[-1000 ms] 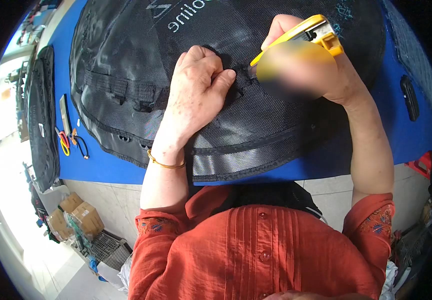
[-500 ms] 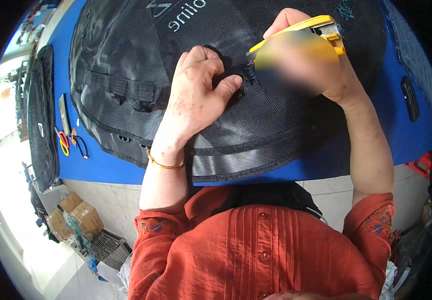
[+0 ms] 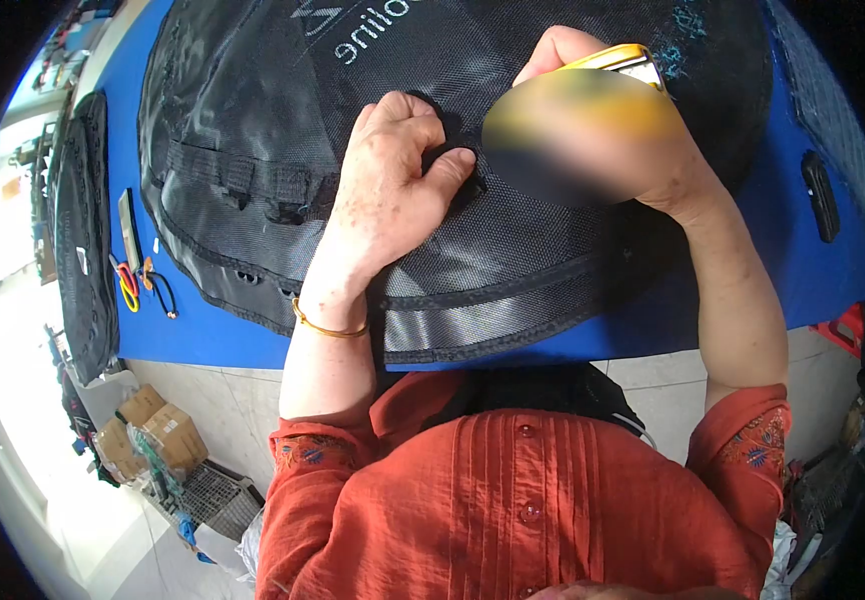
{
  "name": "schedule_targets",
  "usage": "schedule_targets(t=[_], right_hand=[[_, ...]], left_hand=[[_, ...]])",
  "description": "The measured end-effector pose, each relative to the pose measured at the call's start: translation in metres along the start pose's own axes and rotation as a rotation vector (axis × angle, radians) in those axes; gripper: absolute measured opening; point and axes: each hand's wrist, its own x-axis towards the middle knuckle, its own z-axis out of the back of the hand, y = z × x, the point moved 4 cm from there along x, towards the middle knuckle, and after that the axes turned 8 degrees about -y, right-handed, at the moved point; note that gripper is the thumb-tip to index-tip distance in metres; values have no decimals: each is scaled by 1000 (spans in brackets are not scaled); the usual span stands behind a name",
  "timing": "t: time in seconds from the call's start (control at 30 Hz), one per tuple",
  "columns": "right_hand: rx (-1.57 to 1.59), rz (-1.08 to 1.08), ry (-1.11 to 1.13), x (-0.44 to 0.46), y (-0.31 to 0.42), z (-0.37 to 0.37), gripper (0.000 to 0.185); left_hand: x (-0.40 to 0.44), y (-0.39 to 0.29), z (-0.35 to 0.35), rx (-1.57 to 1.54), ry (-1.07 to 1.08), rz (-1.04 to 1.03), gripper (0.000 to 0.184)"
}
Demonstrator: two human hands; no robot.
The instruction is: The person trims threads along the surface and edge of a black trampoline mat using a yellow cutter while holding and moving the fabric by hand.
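The black mesh fabric (image 3: 513, 240) lies spread over the blue tabletop (image 3: 213, 345), with the white lettering (image 3: 378, 32) at its far side. On the person's side of that lettering, the left hand (image 3: 393, 180) rests on the mesh, its fingers curled under and its thumb reaching toward the right hand (image 3: 618, 150). Whether the curled fingers pinch the mesh or only press it, I cannot tell. The right hand, to the right of the lettering, is closed around a yellow utility knife (image 3: 625, 50); a blur hides its fingers and the blade, so blade contact cannot be judged.

Good work here, I judge, calls for the left hand to bear down flat enough that the mesh stays taut and does not bunch. The left thumb points toward the knife side and is best drawn clear of the blade's line. Short, shallow strokes with little blade out would spare the surrounding weave from snags
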Motion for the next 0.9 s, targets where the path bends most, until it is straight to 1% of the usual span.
schedule_targets(t=[0.1, 0.17, 0.27, 0.5, 0.6, 0.7, 0.9], right_hand=[[-29, 19, 18, 0, 2, 2, 13], [37, 54, 55, 0, 3, 2, 12], [21, 19, 99, 0, 4, 5, 11], [-34, 13, 101, 0, 4, 9, 11], [-69, 131, 36, 2, 0, 12, 16], [-52, 78, -11, 4, -8, 9, 18], [7, 27, -3, 1, -4, -2, 16]], left_hand=[[0, -1, 0, 2, -4, -2, 20], [0, -1, 0, 1, -2, 5, 20], [1, 0, 0, 11, 5, 4, 20], [0, 0, 0, 5, -1, 4, 20], [0, -1, 0, 1, 0, 2, 20], [0, 0, 0, -5, -3, 9, 20], [0, -2, -1, 4, -27, 30, 18]])
